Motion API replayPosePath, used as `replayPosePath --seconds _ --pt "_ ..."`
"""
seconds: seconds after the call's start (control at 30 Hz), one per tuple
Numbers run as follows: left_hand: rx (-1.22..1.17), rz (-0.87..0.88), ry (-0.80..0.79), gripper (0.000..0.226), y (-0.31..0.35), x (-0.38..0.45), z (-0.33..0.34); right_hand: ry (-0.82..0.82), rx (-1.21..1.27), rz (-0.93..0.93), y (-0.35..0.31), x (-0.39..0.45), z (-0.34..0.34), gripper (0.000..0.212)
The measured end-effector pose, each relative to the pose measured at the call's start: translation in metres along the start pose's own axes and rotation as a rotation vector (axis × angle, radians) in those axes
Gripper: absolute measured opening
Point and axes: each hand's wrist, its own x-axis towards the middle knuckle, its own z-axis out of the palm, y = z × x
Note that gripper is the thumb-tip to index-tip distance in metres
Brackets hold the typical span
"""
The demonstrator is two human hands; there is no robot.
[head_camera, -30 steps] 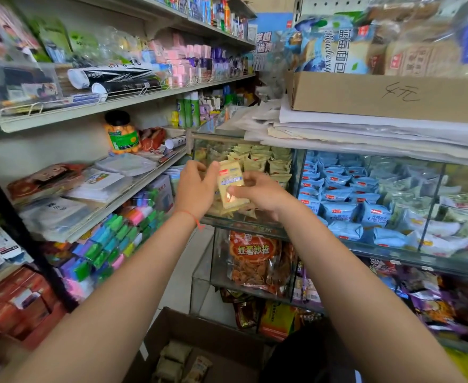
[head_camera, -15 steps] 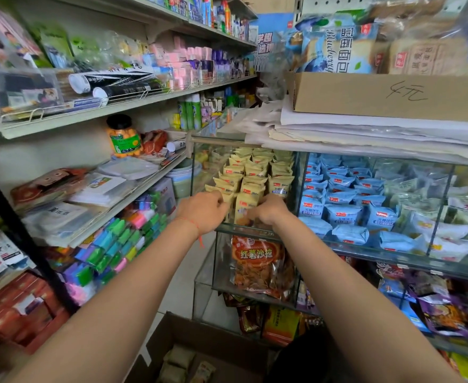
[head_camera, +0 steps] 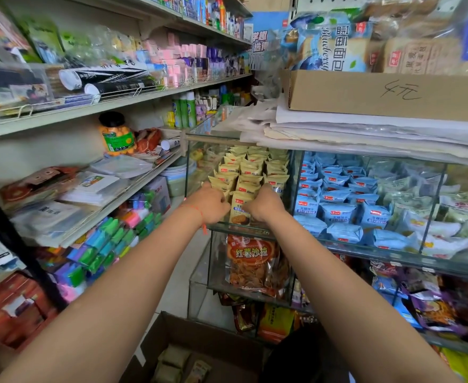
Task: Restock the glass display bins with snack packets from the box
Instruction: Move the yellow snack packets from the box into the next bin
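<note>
A yellow snack packet (head_camera: 239,210) stands at the front of the glass display bin (head_camera: 191,167), which holds several rows of the same yellow packets (head_camera: 250,167). My left hand (head_camera: 210,203) grips the packet's left side with curled fingers. My right hand (head_camera: 263,205) grips its right side the same way. Both hands sit just inside the bin's front glass edge. Below my arms on the floor stands the open cardboard box (head_camera: 205,333), with more packets (head_camera: 172,360) lying in it.
The bin to the right holds blue packets (head_camera: 338,205). An orange snack bag (head_camera: 250,261) fills the glass bin below. Stacked paper and a cardboard carton (head_camera: 379,92) lie on top of the bins. Store shelves (head_camera: 89,109) full of goods line the left side.
Both hands have come down with the yellow packet from above the bin's front edge into the front row. The view has shifted slightly lower.
</note>
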Motion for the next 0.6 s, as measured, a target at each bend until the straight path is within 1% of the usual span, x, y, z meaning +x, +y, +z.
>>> replayPosePath --seconds 0.07,0.1,0.13,0.17,0.23,0.27,0.3,0.33,0.37,0.43,0.5,0.6 --pt "-0.042 0.001 0.043 0.033 0.000 -0.007 0.000 0.128 0.037 -0.098 -0.004 -0.010 -0.003 0.052" --pt "-0.079 0.018 0.109 0.032 0.001 -0.014 -0.001 0.213 0.069 -0.176 -0.007 -0.017 -0.005 0.038" --pt "-0.132 0.045 0.222 0.030 0.002 -0.023 -0.004 0.296 0.107 -0.269 -0.010 -0.026 -0.005 0.026" --pt "-0.207 0.063 0.372 0.027 0.003 -0.036 -0.006 0.369 0.145 -0.371 -0.014 -0.036 -0.004 0.019" --pt "-0.368 0.021 0.670 0.023 0.000 -0.067 -0.009 0.474 0.210 -0.557 -0.020 -0.057 0.005 0.016" --pt "-0.430 -0.031 0.773 0.021 -0.006 -0.082 -0.007 0.487 0.234 -0.622 -0.022 -0.067 0.014 0.014" --pt "-0.461 -0.095 0.827 0.020 -0.015 -0.094 -0.001 0.467 0.245 -0.669 -0.024 -0.076 0.025 0.013" --pt "-0.465 -0.167 0.833 0.019 -0.029 -0.103 0.011 0.421 0.241 -0.700 -0.024 -0.083 0.041 0.012" --pt "-0.451 -0.239 0.801 0.018 -0.043 -0.112 0.025 0.367 0.228 -0.724 -0.023 -0.089 0.059 0.011" --pt "-0.417 -0.373 0.640 0.019 -0.076 -0.125 0.064 0.271 0.190 -0.727 -0.014 -0.095 0.103 0.010" --pt "-0.405 -0.440 0.406 0.021 -0.110 -0.137 0.113 0.179 0.146 -0.672 0.008 -0.099 0.155 0.011" --pt "-0.422 -0.529 0.027 0.023 -0.157 -0.157 0.202 -0.003 0.035 -0.536 0.058 -0.105 0.237 0.011"
